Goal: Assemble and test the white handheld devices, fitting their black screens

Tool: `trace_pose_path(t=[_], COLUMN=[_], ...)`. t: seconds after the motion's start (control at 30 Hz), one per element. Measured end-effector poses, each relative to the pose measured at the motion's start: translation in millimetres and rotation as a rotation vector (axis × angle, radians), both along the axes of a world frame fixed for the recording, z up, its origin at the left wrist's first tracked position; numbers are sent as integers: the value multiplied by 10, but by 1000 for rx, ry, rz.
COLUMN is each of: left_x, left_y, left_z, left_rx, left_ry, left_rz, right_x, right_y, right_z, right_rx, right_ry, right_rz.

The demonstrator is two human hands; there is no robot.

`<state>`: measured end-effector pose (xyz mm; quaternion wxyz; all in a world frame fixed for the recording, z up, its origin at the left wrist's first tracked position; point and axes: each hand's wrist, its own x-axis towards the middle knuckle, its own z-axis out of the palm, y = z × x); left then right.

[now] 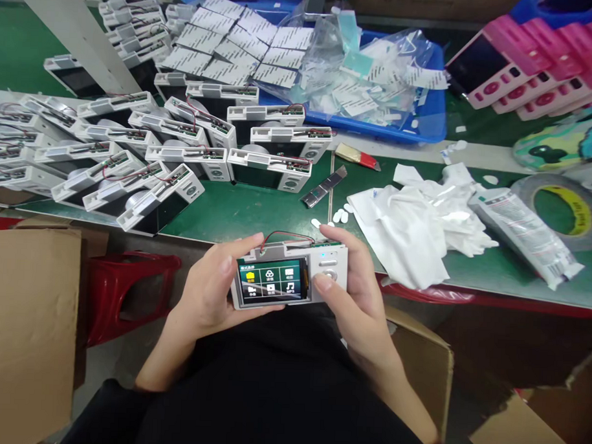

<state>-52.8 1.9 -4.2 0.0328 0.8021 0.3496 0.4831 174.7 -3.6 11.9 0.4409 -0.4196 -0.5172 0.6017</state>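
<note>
Between my two hands is a small white digital camera [328, 257], held in front of my body just off the table's front edge. Its lit screen shows a menu of several icons, the yellow one highlighted. A red and black wire and a bit of green circuit board show along its uncovered top. My left hand [209, 287] grips the screen end, thumb at the upper corner. My right hand [354, 285] holds the other end, its thumb on the round button pad and its index finger at the top corner.
Rows of similar white cameras [273, 172] stand on the green table [257, 211] at left. Behind is a blue tray [433, 123] of plastic scraps. White cloth [407, 232], a tape roll [573, 212] and a blade strip [325, 185] lie rightward. Pink cameras [505, 67] stand far right.
</note>
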Motion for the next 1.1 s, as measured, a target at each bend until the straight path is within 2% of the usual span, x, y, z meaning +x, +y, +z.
trace_pose_path(t=[0.13,0.33,0.43,0.6,0.77,0.97,1.1], left_x=[0,-40,-65,-66,-95,-157,-164], left_y=[1,1,4,39,82,135,163], left_z=[7,-16,-8,40,26,34,63], left_rx=[-42,-48,-71,-109,-105,-149,-157], left_ry=[-5,-28,-36,-25,-17,40,48], left_rz=[-16,-30,-41,12,60,69,80], right_x=[18,27,10,-50,-114,-168,-193], right_y=[-1,35,63,146,316,478,519], right_z=[-17,-17,-5,-3,9,-19,-3], right_rx=[-58,-52,-18,-66,-95,-47,30], right_ry=[44,113,74,123,117,75,15], right_rz=[25,54,63,63,78,90,34])
